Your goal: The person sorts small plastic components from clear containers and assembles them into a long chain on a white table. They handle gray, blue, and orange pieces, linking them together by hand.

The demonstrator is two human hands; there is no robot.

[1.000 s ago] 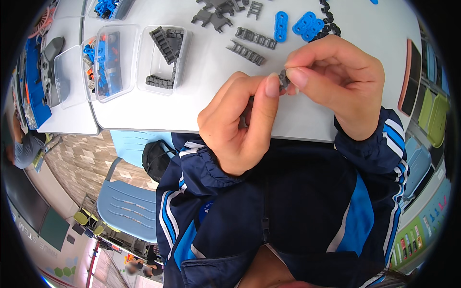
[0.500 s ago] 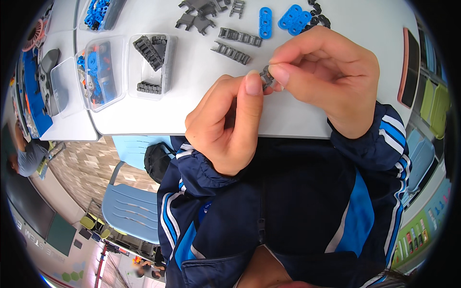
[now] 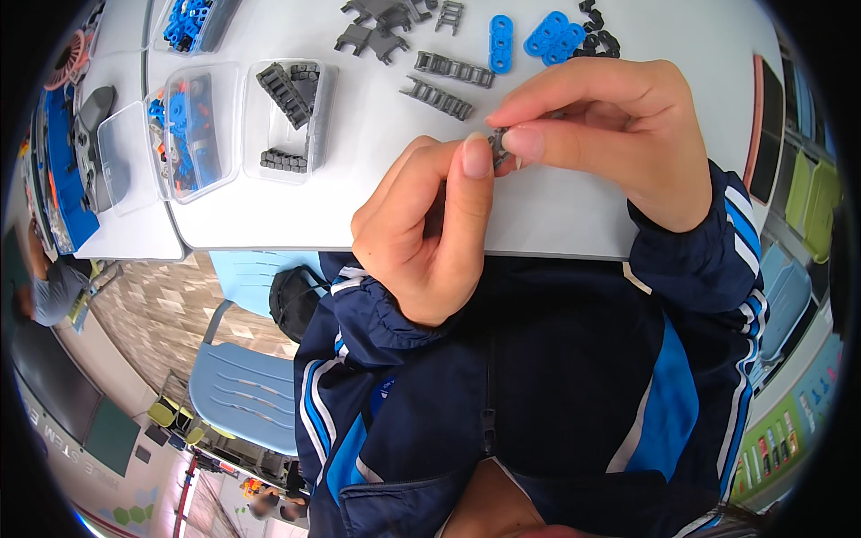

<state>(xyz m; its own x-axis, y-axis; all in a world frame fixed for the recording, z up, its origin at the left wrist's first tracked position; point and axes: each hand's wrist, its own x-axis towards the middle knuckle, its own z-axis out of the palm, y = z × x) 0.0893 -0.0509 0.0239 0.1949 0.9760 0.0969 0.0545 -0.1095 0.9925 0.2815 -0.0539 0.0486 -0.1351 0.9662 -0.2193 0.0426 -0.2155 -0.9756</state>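
Note:
Above the table's near edge, a small grey plastic track link (image 3: 499,148) is pinched between the thumb and curled fingers of my left hand (image 3: 417,224). My right hand (image 3: 619,134) is at the link's other side. Its thumb presses on the link, with the index fingertip just above it, and the fingers hide much of the piece. Two short lengths of joined grey track, a farther one (image 3: 454,69) and a nearer one (image 3: 437,98), lie just beyond my hands. Loose grey track pieces (image 3: 377,40) are heaped farther back, with a single link (image 3: 449,16) beside them.
Blue beams (image 3: 500,45), stacked blue plates (image 3: 553,38) and black connectors (image 3: 603,42) lie at the back. On the left are a clear box (image 3: 325,134) with grey track lengths and another box (image 3: 208,184) of blue parts. A phone-like dark slab (image 3: 762,130) lies at the right edge.
My right index fingertip has shifted left and lifted slightly apart from the thumb. The right wrist has moved a little to the right. My left hand keeps its hold.

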